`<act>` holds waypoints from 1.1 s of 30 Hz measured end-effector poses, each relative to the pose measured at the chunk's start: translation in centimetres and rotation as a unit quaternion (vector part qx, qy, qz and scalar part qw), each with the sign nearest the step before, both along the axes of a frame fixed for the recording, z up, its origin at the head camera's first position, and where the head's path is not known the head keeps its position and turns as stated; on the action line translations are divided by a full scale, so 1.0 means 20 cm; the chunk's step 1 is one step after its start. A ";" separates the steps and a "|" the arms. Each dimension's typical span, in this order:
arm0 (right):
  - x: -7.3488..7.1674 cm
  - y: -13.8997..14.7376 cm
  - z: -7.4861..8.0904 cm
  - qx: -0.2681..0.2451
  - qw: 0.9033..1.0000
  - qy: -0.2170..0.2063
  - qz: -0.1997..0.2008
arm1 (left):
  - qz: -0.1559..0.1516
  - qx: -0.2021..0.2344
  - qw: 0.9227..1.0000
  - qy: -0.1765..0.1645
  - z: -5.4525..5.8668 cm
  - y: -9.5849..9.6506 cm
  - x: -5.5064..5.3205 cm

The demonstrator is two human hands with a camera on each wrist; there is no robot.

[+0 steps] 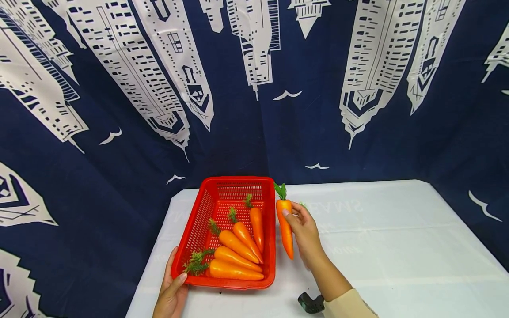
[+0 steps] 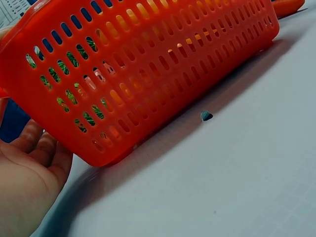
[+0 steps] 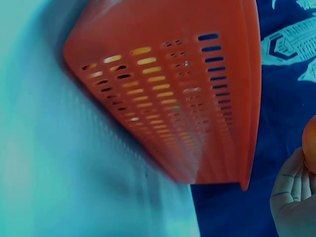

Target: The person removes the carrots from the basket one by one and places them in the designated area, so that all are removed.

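My left hand (image 1: 172, 293) grips the near left corner of a red plastic basket (image 1: 272, 229), thumb over the rim and fingers along the outside. Inside the basket lie several orange carrots (image 1: 238, 245) with green tops, mostly fanned out with their tips toward the right. Just outside the basket's right side, my right hand (image 1: 307, 234) pinches another carrot (image 1: 285, 221) between thumb and fingers. That carrot is upright, leaves up and tip down. In the right wrist view only part of the hand and the carrot's orange side (image 3: 310, 145) show at the right edge.
A white cloth with faint lettering covers the table (image 1: 381, 247). Behind it hangs a dark blue curtain (image 1: 302, 145) printed with white buildings and birds. A small black device (image 1: 310, 303) shows beside the right wrist. A small dark speck (image 2: 206, 115) lies near the basket.
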State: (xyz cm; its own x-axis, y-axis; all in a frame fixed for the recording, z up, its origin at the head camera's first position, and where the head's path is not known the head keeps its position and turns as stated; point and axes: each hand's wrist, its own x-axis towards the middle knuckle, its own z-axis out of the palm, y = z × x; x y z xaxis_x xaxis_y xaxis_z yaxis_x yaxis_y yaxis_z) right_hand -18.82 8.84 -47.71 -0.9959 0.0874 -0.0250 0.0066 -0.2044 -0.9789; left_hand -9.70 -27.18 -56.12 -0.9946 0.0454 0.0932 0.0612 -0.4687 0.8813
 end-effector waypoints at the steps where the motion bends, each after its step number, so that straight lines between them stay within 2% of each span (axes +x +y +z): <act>1: 0.00 0.01 -0.01 -0.003 1.000 -0.006 -0.003 | -0.001 0.001 1.000 0.001 0.00 0.00 0.00; 5: 0.02 0.05 -0.04 0.000 1.000 -0.019 -0.009 | -0.006 0.007 1.000 0.010 -0.01 0.00 0.00; 10: 0.03 0.11 -0.07 0.041 0.998 -0.040 -0.021 | -0.009 0.011 1.000 0.025 -0.02 0.00 0.00; 13: 0.03 0.14 -0.08 0.045 0.997 -0.051 -0.026 | -0.007 0.011 1.000 0.027 -0.02 0.00 0.00; 24: 0.01 0.23 -0.14 0.034 0.996 -0.070 -0.047 | 0.005 0.002 1.000 0.000 0.00 0.00 0.00; 33: 0.01 0.31 -0.20 0.047 0.993 -0.084 -0.067 | 0.008 0.002 1.000 -0.012 0.01 0.00 0.00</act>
